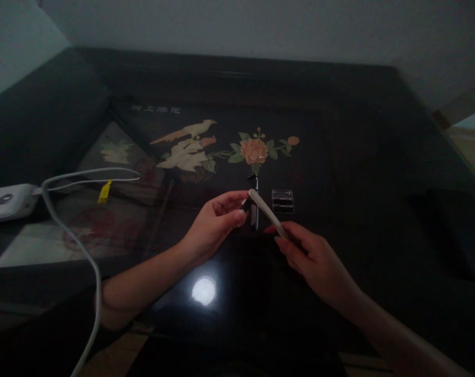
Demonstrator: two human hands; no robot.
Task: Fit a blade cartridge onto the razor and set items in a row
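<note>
Steering from afar, I have the left hand [216, 222] pinching a small black piece [245, 203] between thumb and fingers, at the upper end of a pale stick [268, 213]. The right hand [306, 254] has its grip closed on the stick's lower end, the stick pointing to ten o'clock over the tabletop [363, 157]. A slim strip [255, 217] shows just behind; whether they touch, I can't tell. The clear case [283, 201] lies near, at three o'clock from the stick's tip. If that pinch slackened, the black piece could drop and be hard to find on this dim, dark surface. Too much twist from the right could pull the ends out of line. At eight o'clock, the white cord [89, 256] crosses the left sleeve [65, 324] in my view; drawing that arm back could snag it and tug the white box [12, 203] at nine.
</note>
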